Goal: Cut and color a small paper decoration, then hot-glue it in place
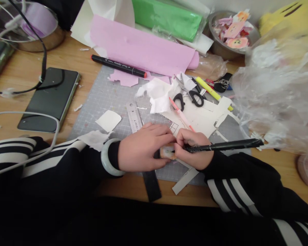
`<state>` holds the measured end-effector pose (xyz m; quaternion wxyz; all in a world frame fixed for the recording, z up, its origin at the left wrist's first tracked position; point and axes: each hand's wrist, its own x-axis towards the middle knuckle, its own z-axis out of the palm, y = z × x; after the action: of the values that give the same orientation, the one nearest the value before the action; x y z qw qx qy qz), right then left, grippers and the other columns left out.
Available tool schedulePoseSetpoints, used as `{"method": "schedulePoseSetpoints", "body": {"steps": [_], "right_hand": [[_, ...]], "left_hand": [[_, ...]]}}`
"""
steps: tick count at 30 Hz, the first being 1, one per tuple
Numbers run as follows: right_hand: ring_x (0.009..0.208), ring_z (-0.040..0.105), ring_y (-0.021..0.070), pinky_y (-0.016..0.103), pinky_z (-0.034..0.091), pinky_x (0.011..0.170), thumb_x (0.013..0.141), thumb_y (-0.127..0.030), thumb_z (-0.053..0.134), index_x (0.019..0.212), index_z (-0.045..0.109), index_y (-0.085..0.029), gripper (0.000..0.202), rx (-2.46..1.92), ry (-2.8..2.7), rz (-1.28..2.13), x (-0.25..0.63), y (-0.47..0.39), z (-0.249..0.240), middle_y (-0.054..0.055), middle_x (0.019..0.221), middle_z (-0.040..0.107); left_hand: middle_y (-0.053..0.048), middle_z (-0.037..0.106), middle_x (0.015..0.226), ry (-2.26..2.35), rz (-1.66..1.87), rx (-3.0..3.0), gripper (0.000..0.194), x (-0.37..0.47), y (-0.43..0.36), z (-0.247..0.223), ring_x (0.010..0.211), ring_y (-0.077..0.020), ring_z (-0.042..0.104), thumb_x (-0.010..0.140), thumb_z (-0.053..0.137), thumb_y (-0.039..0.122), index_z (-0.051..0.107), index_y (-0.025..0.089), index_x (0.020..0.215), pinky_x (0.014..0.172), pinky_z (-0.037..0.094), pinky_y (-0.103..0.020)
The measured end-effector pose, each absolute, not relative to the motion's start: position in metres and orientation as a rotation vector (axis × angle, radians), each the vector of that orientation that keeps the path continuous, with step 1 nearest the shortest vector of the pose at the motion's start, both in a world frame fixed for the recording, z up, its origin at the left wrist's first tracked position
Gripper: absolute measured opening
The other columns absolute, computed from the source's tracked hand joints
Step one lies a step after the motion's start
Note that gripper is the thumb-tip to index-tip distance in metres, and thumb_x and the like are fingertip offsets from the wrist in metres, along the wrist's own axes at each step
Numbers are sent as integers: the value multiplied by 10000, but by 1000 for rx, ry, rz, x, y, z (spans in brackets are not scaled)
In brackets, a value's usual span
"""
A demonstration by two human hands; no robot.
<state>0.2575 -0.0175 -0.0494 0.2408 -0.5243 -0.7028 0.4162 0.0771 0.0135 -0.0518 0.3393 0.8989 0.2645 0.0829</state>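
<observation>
In the head view my left hand (pixel 146 147) is closed round a small whitish piece with orange edges (pixel 166 151), held between thumb and fingers over the grey cutting mat (pixel 92 102). My right hand (pixel 193 149) grips a black pen (pixel 220 145) near its tip; the tip meets the small piece. The pen's back end points right. Just beyond my hands lie a pink-orange pen (pixel 182 115), a metal ruler (pixel 133 118) partly under my left hand, and scissors (pixel 188 92) with black handles. A black strip (pixel 152 186) sticks out below my left hand.
A phone (pixel 50 99) and cables lie at left. Pink sheet (pixel 143 44), black marker (pixel 118 66), green pack (pixel 169 18) and white scraps (pixel 159 92) are at the back. A metal bowl (pixel 220 48) of paper cutouts and crumpled clear plastic (pixel 279 92) stand at right.
</observation>
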Motion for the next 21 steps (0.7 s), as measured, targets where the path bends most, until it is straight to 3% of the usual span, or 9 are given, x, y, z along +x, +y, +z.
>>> {"method": "schedulePoseSetpoints", "body": {"steps": [21], "right_hand": [[462,305,55,195,276,462,706,-165,511,595,339,-199,207,-1437,-1906,1112,258,-18,-49,-79,494,344]], "left_hand": [[-57,582,1046,697,216,2342,288,77,13,-51,990,-224,519,772,583,309,555,179,1027,842,360,-356]]}}
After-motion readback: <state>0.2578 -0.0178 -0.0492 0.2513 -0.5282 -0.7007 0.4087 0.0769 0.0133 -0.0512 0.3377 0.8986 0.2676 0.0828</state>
